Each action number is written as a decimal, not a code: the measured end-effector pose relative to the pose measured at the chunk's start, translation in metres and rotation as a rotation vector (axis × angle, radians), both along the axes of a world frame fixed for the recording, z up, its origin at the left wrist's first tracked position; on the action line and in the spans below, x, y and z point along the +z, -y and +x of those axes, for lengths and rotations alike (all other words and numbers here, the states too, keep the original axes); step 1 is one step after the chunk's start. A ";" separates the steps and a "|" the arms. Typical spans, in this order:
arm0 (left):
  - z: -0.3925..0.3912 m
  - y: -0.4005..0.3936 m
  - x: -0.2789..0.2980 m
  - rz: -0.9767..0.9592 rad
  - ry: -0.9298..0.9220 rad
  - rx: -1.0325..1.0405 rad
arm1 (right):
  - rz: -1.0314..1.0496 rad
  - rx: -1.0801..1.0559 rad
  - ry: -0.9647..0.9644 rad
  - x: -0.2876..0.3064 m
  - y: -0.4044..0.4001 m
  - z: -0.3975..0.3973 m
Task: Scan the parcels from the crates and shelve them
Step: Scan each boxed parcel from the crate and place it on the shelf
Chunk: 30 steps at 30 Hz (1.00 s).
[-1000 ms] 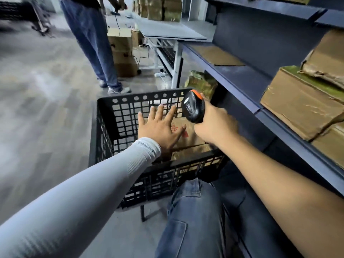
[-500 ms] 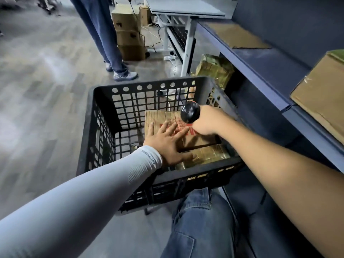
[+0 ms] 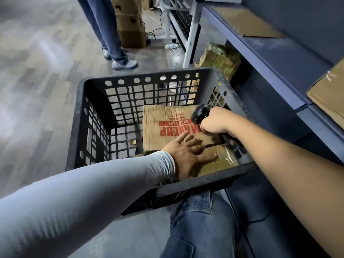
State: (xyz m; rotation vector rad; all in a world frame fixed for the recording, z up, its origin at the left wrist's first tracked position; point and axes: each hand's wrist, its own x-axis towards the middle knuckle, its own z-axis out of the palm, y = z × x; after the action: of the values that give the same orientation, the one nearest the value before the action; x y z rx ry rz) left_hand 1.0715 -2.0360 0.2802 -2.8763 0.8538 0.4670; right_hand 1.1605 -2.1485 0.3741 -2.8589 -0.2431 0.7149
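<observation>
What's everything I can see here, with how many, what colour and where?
crate: one, black, on the floor ahead
printed box: one, brown with red lettering, lying in the crate
taped parcel: one, yellowish brown, in the crate at its near wall
scanner: one, black, over the printed box
shelving: dark blue, on the right
shelf box: one, brown, on the shelf at far right
wrapped parcel: one, greenish brown, under the shelf behind the crate
bystander's legs: blue jeans, beyond the crate
left hand: flat across both crate parcels
right hand: its grip holds the scanner
</observation>
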 end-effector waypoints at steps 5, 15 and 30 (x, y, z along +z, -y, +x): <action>-0.001 0.004 -0.003 -0.050 -0.006 0.058 | 0.036 -0.046 -0.017 -0.003 0.000 0.004; -0.005 0.008 0.017 -0.150 0.008 0.141 | -0.007 0.042 0.039 0.003 -0.002 -0.005; -0.049 -0.014 0.076 -0.344 0.166 0.316 | 0.195 -0.082 0.214 0.082 0.037 -0.057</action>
State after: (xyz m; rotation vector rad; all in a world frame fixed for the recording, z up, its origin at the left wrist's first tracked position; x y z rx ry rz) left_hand 1.0224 -2.0225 0.3567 -3.3264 0.4940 0.1065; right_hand 1.1037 -2.1857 0.4561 -2.7376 -0.2110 0.3488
